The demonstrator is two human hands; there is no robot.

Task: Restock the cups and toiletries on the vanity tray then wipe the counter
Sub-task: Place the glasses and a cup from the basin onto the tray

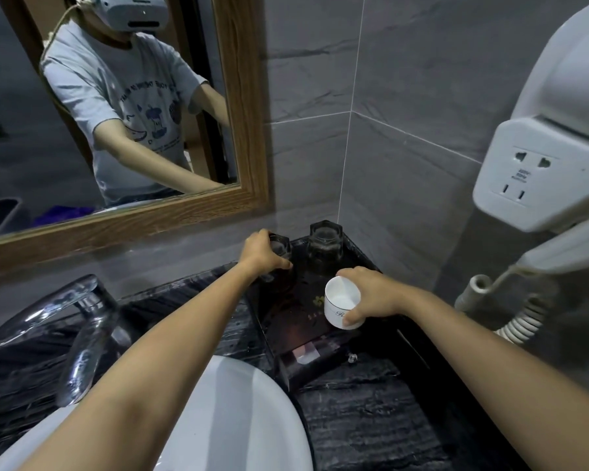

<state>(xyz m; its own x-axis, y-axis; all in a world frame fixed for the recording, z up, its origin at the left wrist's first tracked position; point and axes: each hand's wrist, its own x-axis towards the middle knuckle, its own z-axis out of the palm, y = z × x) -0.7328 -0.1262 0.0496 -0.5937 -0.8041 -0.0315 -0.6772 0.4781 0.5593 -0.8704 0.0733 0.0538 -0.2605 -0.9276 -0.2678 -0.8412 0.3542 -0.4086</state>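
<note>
Two bare forearms are reaching forward from the bottom edge, crossing over the round white ceramic basin [252,419] and the black veined stone tabletop [371,419]. Ahead of them, a dark glossy rectangular vanity tray [286,334] is sitting in the corner where the grey tiled walls are meeting. The left hand [262,253] is wrapping its fingers around a clear faceted glass tumbler [281,246] at the tray's back left, gripping it firmly. The right hand [371,294] is closing around a white ceramic cup [341,302] with a small dark script letter on its side, thumb pressing near the base; the cup is tilting slightly towards the camera over the tray's right part, and whether it is touching the tray cannot be told. A second clear faceted glass tumbler [324,246] is standing upright at the tray's back right, apart from both hands. A chrome faucet [82,321] is rising left of the basin, a wood-framed mirror [242,107] is hanging above, and a white wall-mounted hair dryer with a coiled cord [551,137] is showing on the right.
</note>
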